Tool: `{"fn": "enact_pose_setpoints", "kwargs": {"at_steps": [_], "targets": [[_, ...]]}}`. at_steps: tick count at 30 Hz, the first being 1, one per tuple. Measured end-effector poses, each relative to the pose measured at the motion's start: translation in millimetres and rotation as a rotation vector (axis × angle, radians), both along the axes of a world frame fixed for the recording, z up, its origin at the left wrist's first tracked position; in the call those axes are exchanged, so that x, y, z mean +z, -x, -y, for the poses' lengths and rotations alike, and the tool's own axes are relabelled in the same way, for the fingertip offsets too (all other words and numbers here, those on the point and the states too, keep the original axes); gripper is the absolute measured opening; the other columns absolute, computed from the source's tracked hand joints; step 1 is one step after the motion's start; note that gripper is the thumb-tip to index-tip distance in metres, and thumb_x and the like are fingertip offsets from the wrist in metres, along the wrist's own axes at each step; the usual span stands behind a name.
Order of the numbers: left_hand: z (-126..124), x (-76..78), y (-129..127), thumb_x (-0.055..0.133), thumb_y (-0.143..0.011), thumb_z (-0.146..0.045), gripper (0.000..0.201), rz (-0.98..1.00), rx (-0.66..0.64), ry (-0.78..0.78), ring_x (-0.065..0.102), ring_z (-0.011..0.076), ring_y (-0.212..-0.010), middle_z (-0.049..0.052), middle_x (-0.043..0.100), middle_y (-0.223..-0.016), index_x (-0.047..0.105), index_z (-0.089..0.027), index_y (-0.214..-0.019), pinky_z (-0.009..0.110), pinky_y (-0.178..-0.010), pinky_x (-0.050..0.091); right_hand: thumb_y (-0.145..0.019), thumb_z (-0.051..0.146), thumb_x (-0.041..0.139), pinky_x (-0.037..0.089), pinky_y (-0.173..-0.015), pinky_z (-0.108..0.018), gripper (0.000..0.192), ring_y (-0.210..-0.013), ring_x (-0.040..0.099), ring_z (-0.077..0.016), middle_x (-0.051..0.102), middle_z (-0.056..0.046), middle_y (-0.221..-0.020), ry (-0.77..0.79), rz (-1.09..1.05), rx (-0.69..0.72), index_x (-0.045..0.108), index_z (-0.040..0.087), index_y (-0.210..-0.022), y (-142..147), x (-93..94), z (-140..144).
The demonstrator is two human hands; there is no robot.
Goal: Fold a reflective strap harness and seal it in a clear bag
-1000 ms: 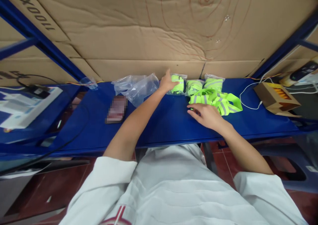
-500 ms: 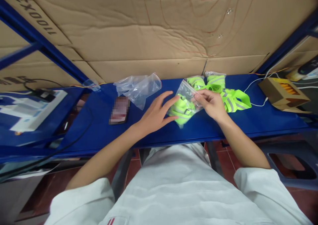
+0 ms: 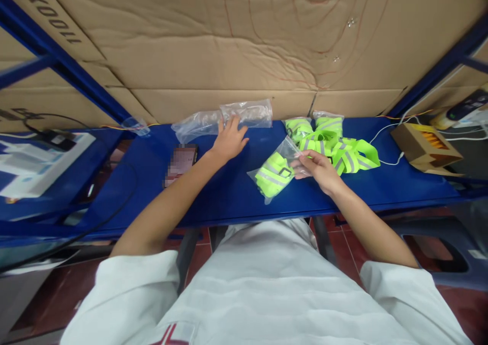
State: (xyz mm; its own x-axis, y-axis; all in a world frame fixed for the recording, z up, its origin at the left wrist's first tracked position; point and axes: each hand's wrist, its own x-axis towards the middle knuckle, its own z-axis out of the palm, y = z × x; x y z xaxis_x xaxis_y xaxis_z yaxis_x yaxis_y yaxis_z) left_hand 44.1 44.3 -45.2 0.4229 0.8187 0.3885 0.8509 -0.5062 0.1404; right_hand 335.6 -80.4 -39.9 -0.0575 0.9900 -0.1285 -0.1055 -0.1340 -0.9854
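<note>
Reaching across the blue shelf (image 3: pixel 236 197), past the phone (image 3: pixel 180 164), your left hand (image 3: pixel 227 140) lies flat with fingers spread on the empty clear bags (image 3: pixel 229 117), gripping nothing. Your right hand (image 3: pixel 319 168) pinches the bagged reflective band (image 3: pixel 272 171) by its corner, the bag resting on the shelf, with loose bands (image 3: pixel 335 144) just behind and a cardboard box (image 3: pixel 425 149) well apart.
</note>
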Motion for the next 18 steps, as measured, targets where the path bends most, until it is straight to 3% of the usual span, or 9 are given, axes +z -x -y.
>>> {"fn": "enact_pose_setpoints", "kwargs": {"at_steps": [3,6,8,10,14,18], "targets": [[24,2.2,-4,0.05,-0.1,-0.025,0.03,0.121,-0.052,-0.07,0.048,0.0418,-0.146,0.024,0.055,-0.15,0.071,-0.015,-0.118,0.064,-0.123,0.032,-0.069,0.048,0.095,0.068,-0.068,-0.033,0.044,-0.078,0.078,-0.0198,0.082,-0.007,-0.091,0.108,-0.1,0.045,0.073,0.02,-0.096,5,0.9,-1],[62,9.0,-6,0.046,-0.106,-0.035,0.03,0.292,-0.145,-0.068,0.068,0.0266,-0.101,0.014,0.07,-0.11,0.07,-0.019,-0.1,0.04,-0.092,0.052,-0.072,0.038,0.094,0.069,-0.074,-0.036,0.034,-0.08,0.078,-0.0198,0.082,-0.008,-0.095,0.154,-0.185,0.057,0.072,0.019,-0.089,17,4.5,-8],[82,15.6,-9,0.049,-0.107,-0.042,0.035,0.399,-0.174,-0.047,0.058,0.0177,-0.071,0.004,0.063,-0.08,0.063,-0.021,-0.082,0.031,-0.071,0.045,-0.07,0.04,0.095,0.069,-0.077,-0.036,0.036,-0.079,0.077,-0.0186,0.081,-0.007,-0.094,0.14,-0.208,0.078,0.069,0.019,-0.084,29,7.6,-18],[91,21.3,-13,0.052,-0.106,-0.046,0.042,0.498,-0.211,-0.005,0.048,0.0139,-0.059,-0.001,0.053,-0.065,0.055,-0.021,-0.073,0.029,-0.062,0.037,-0.066,0.046,0.097,0.066,-0.074,-0.032,0.042,-0.076,0.074,-0.016,0.08,-0.003,-0.091,0.078,-0.179,0.115,0.066,0.02,-0.081,41,10.2,-30],[88,19.2,-21,0.058,-0.104,-0.05,0.038,0.675,-0.254,0.064,0.057,0.0141,-0.067,0.001,0.065,-0.073,0.063,-0.021,-0.079,0.028,-0.068,0.045,-0.065,0.054,0.095,0.058,-0.071,-0.028,0.048,-0.076,0.067,-0.0136,0.073,-0.001,-0.093,-0.214,0.008,0.141,0.062,0.022,-0.079,56,7.6,-49],[84,-4.7,-28,0.066,-0.098,-0.054,0.035,0.828,-0.313,0.187,0.07,0.0169,-0.086,0.005,0.074,-0.093,0.07,-0.02,-0.092,0.03,-0.085,0.057,-0.088,0.047,0.077,0.055,-0.103,-0.043,0.03,-0.113,0.068,-0.0247,0.069,-0.01,-0.118,-0.7,0.38,0.15,0.062,0.023,-0.08,56,-8.5,-47]]}}
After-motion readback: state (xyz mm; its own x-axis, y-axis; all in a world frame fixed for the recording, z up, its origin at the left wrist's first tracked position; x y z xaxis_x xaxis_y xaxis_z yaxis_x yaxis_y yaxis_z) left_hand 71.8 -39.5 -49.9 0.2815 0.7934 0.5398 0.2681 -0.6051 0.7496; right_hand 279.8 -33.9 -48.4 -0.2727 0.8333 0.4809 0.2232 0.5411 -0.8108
